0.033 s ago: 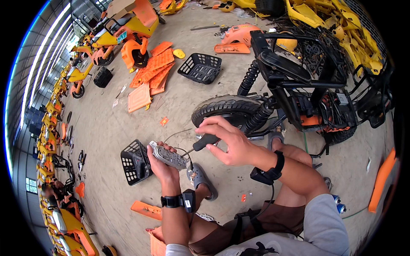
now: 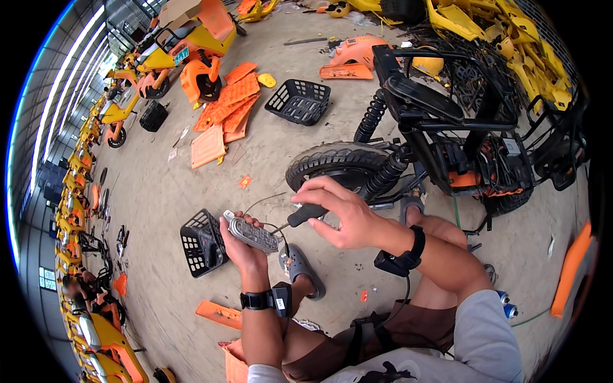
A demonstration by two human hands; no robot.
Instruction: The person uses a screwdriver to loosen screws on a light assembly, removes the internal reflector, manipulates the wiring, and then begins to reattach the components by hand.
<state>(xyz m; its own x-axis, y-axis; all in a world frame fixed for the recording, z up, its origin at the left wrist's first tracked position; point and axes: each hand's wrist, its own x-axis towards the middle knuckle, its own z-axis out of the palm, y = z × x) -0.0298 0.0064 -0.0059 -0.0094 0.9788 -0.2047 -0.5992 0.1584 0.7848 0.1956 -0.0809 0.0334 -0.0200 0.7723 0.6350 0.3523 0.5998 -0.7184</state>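
Oval pt (image 2: 255, 235) in cupped LH (image 2: 245, 256); half-open RH (image 2: 350, 221) holds screwdrvr (image 2: 308, 214).

Lighting is bright and diffuse. Light strips (image 2: 64, 62), far left of the tyre (image 2: 313, 165), glare white. Deep shadow sits inside the black frame (image 2: 428, 156) right of it. Tread appears sharp; fisheye distortion bends the wall (image 2: 30, 246) far left of it.

A grey wall (image 2: 37, 239) with a small window (image 2: 47, 278) borders concrete floor (image 2: 156, 179).
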